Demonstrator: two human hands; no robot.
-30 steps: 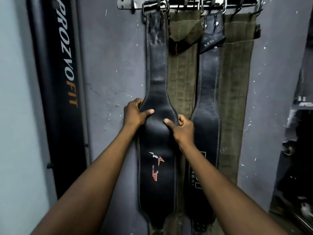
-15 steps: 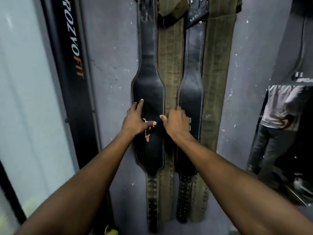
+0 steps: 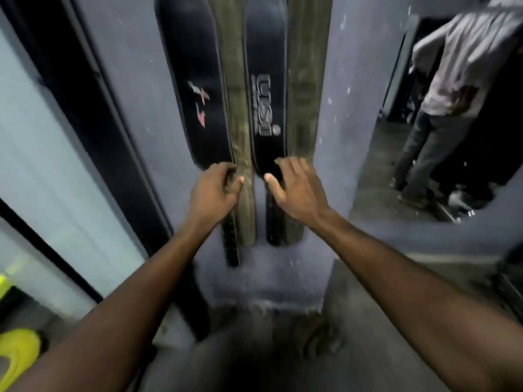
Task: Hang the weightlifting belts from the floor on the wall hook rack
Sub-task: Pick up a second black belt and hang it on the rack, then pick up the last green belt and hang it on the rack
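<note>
Several belts hang side by side on the grey wall; the hook rack is out of view above. A black belt with a red logo [image 3: 195,89] hangs leftmost, then an olive belt [image 3: 237,108], a black USI belt [image 3: 264,103] and a second olive belt [image 3: 307,80]. My left hand [image 3: 215,190] is curled around the narrow lower strap of the leftmost black belt, its thumb on the olive belt. My right hand [image 3: 294,190] rests with spread fingers on the lower end of the USI belt. The picture is blurred.
A black padded post [image 3: 93,114] stands left of the belts. A mirror [image 3: 441,123] on the right shows a standing person. Yellow-green objects [image 3: 17,352] lie at the lower left. Bare concrete floor [image 3: 268,349] lies below the wall.
Both hands slid down the belts from their wide middle parts to the narrow lower ends. The view tilted down, so the rack left the frame and the floor came in.
</note>
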